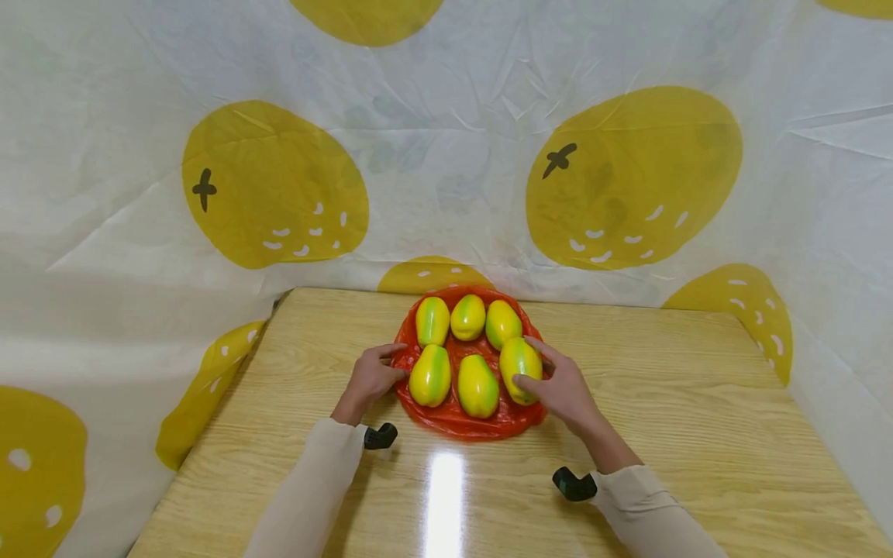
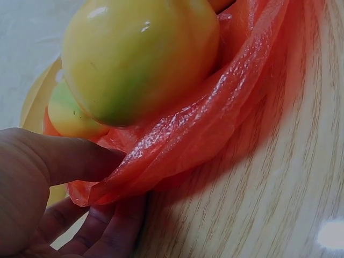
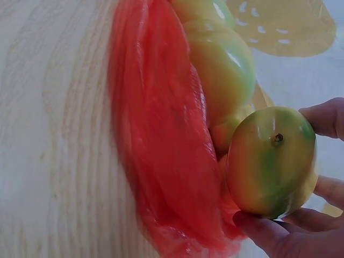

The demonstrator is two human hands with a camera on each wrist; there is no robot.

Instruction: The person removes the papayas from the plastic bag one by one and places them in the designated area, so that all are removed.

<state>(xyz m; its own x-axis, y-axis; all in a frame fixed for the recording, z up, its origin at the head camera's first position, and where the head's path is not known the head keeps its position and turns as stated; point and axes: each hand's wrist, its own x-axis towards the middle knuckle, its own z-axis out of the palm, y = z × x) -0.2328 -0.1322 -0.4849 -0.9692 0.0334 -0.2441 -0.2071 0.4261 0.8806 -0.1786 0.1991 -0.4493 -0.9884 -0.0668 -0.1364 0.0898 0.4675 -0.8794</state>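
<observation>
Several glossy yellow-green papaya-like fruits (image 1: pixel 478 386) lie in two rows on a red plastic bag (image 1: pixel 446 422), whose rim is spread roughly round on the table. My right hand (image 1: pixel 565 391) grips the front-right papaya-like fruit (image 3: pixel 273 161) between thumb and fingers, at the bag's right edge. At the left edge, my left hand (image 1: pixel 373 380) pinches the bag's rim, thumb on top and fingers beneath, as the left wrist view shows. The nearest papaya-like fruit (image 2: pixel 142 59) to it sits just inside the rim. Parts of the right fingers are hidden behind the held fruit.
The wooden table (image 1: pixel 698 403) extends to both sides and in front of the bag. Behind it hangs a white cloth (image 1: pixel 446 194) printed with yellow fruit shapes. Dark wrist devices (image 1: pixel 575 484) sit by both sleeves.
</observation>
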